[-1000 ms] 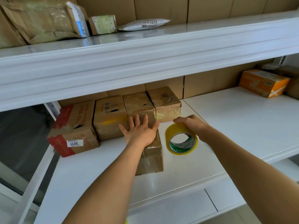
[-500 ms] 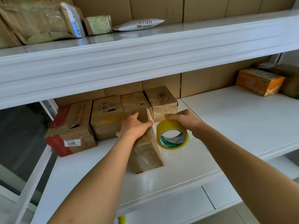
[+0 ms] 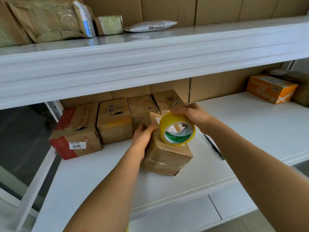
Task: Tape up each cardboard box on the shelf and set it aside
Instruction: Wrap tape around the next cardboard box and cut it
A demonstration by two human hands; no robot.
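Item: small cardboard box (image 3: 167, 153), mid-shelf (image 3: 93, 178), gripped by left hand (image 3: 143, 138). Right hand (image 3: 190, 118) clasps yellow tape roll (image 3: 177, 129) against it. Risk: box twisting, tape wrinkling.

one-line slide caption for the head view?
Left hand steadies a cardboard box on the shelf while right hand brings yellow tape roll onto it.

Tape roll (image 3: 177, 129) on the box (image 3: 167, 154), before four boxes (image 3: 113, 121).

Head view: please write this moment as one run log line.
left hand: grips cardboard box side | right hand: holds yellow tape roll on box top | box on shelf
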